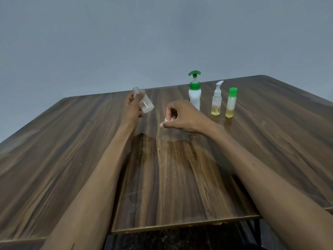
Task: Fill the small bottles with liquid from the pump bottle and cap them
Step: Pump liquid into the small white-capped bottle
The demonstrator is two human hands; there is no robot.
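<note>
The left hand [132, 107] grips one clear, uncapped small bottle [144, 101], tilted, threaded neck toward 11 o'clock. At its 3 o'clock, the right hand [180, 117] pinches a small white cap [167, 119] above the wood-grain table [72, 150]. At 2 o'clock stand three plastic bottles: a white pump bottle [195, 91] with green pump, a white-nozzled dispenser bottle [217, 101] and a green-capped bottle [231, 103], both holding yellow liquid.

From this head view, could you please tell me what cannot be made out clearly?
- Small white object: mostly hidden in the right hand's grip; cap or not, unclear.
- Clear uncapped small bottle: blurred, partly behind the left hand; fill level unreadable.
- Red-bordered label on the white-pump small bottle: too small to read.
- White pump bottle with green pump: opaque, contents hidden.
</note>
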